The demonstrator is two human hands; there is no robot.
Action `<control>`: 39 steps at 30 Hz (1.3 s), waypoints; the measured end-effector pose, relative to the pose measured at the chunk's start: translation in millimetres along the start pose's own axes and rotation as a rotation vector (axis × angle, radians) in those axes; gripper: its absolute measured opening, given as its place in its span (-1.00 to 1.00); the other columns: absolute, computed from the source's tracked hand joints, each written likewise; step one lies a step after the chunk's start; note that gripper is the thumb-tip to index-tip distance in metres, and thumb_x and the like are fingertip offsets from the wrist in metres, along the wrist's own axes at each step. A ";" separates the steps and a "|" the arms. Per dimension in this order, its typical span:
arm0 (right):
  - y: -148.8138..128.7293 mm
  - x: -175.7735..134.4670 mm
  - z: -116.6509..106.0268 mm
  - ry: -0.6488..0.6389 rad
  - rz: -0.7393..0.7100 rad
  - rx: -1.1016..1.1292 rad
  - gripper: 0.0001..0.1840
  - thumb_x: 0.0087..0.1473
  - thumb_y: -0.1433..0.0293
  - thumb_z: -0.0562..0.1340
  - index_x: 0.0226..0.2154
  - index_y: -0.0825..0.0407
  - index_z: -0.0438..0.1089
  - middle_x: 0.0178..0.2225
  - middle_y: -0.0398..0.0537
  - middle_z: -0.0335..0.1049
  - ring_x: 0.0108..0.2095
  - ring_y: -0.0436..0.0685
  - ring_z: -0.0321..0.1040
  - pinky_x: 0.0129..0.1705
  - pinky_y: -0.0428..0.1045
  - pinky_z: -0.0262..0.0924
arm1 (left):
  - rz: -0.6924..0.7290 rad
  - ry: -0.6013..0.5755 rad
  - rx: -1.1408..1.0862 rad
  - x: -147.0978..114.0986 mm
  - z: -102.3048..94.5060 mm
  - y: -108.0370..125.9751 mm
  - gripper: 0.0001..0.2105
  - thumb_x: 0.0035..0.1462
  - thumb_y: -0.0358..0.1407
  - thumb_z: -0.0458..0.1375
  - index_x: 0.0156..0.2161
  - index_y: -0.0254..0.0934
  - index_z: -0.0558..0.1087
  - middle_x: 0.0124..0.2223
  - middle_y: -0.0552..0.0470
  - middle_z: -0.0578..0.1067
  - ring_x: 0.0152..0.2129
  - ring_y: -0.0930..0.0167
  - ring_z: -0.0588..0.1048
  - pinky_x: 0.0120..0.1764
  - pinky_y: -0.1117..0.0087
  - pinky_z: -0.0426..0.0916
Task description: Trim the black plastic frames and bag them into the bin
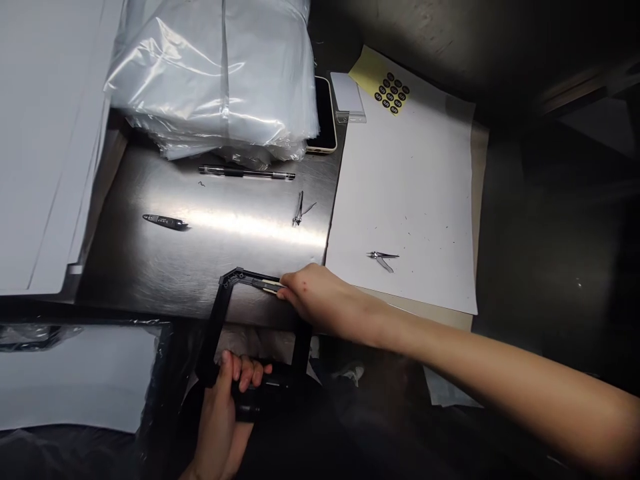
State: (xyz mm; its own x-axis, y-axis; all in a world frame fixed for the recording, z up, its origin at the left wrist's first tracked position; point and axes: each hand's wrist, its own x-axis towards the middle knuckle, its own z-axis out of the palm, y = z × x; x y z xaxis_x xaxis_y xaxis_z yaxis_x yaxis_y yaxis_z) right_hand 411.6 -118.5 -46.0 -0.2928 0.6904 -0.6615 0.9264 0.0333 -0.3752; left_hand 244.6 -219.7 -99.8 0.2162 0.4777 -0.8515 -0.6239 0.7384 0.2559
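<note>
Brushed metal tabletop (240, 240) throws back a bright streak in the dim room seen by the head camera, bearing glossy plastic bags (265, 73) in a thick stack and smooth white paper (410, 180) flecked with dark bits. At the tabletop's near edge is an angular black frame (217, 323); the left hand (230, 387) is curled round its lower side, while the right hand (315, 297), closed tight, pinches a slim tool (267, 286) at the upper bar

Bare right forearm (465, 350), faintly spotted right hand (320, 297)
</note>
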 end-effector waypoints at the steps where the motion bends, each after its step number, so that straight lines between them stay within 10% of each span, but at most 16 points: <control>1: -0.3 0.6 0.4 -0.002 0.009 0.010 -0.73 0.05 0.41 -0.01 -0.51 0.14 0.33 -0.58 -0.03 0.30 -0.65 -0.06 0.11 -0.64 -0.16 -0.08 | -0.001 -0.002 0.001 -0.3 0.4 0.1 -0.63 0.09 -0.18 -0.07 -0.68 -0.27 0.23 -0.67 0.18 0.21 -0.62 0.52 0.24 -0.29 0.39 0.29; 16: 13.1 -34.3 1.5 -0.089 -0.208 0.486 -0.71 -0.01 0.63 -0.06 -0.27 0.11 0.24 -0.46 -0.16 0.28 -0.55 -0.10 0.17 -0.55 -0.20 0.04 | -0.005 -0.012 -0.002 1.2 -3.3 1.1 -0.67 0.08 -0.18 -0.07 -0.64 -0.26 0.22 -0.66 0.19 0.19 -0.62 0.52 0.23 -0.26 0.36 0.30; 24: -7.4 -31.9 -3.0 0.054 -0.035 -0.307 -0.36 -0.17 0.68 0.05 0.04 0.14 0.02 -0.38 -0.05 0.32 -0.55 0.01 0.23 -0.64 -0.11 -0.13 | 0.002 0.003 -0.002 1.0 -0.5 1.3 -0.65 0.09 -0.20 -0.07 -0.66 -0.27 0.22 -0.67 0.18 0.19 -0.63 0.52 0.23 -0.27 0.35 0.32; 39: -13.4 -16.8 1.6 0.078 -0.069 -0.481 -0.50 -0.09 0.68 -0.02 -0.03 0.14 0.08 -0.46 -0.07 0.30 -0.57 0.02 0.27 -0.70 -0.08 -0.19 | 0.000 0.035 -0.014 -1.4 3.6 1.9 -0.64 0.09 -0.18 -0.08 -0.68 -0.27 0.22 -0.68 0.18 0.17 -0.63 0.51 0.21 -0.25 0.33 0.29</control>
State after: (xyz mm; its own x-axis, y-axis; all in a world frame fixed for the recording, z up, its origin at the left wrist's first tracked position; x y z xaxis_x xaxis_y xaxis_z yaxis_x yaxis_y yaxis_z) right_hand 403.7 -131.7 -30.9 -0.3555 0.7266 -0.5879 0.9154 0.3977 -0.0620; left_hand 245.8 -217.3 -96.5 0.1902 0.4606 -0.8670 -0.6343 0.7317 0.2496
